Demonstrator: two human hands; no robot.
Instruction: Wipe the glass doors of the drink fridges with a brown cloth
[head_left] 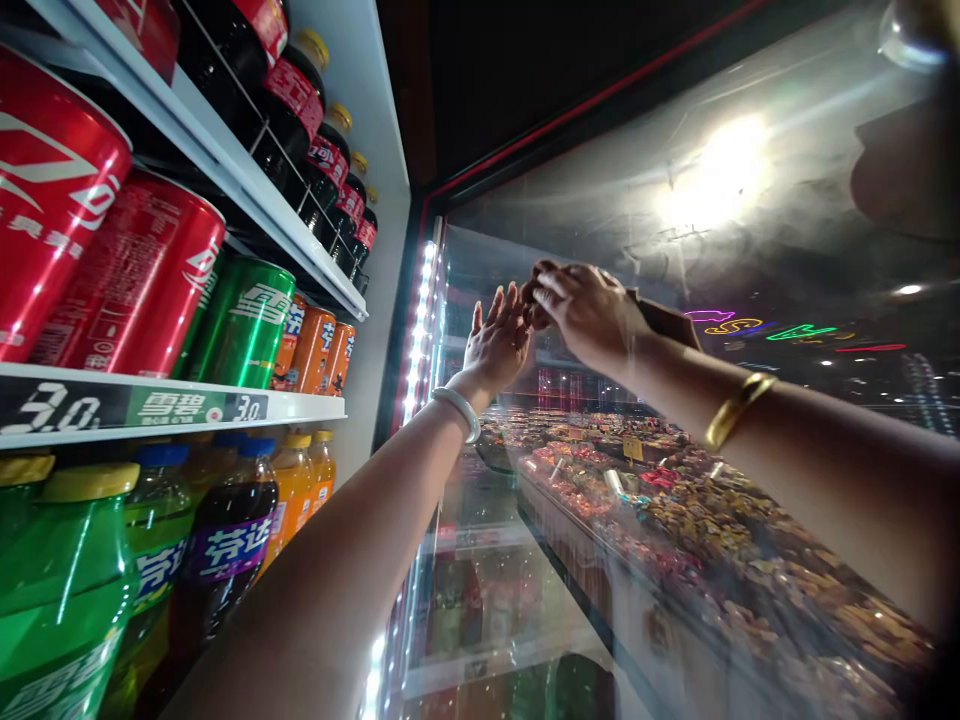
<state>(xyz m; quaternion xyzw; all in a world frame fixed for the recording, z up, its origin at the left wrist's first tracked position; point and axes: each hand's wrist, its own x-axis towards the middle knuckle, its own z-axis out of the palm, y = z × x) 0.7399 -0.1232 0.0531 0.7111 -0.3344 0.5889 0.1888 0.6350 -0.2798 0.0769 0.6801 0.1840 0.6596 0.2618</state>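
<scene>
My left hand (496,345), with a pale bangle (457,412) on the wrist, is raised flat with its fingers stretched out against or close to the glass door (517,590). Beside it, a little higher, my right hand (589,310) is at the glass with its fingers bent. A dark brown piece that looks like a cloth (666,322) shows behind that hand and wrist; most of it is hidden. Dark shapes at the fingertips may be reflections. A gold bangle (739,410) circles my right forearm.
At left, fridge shelves (307,405) hold red cans (142,270), green cans (244,325), orange cans (313,350), cola bottles (326,165) and green bottles (71,590). A light strip (420,330) runs down beside the door. Heaped goods (720,520) show through or in the glass.
</scene>
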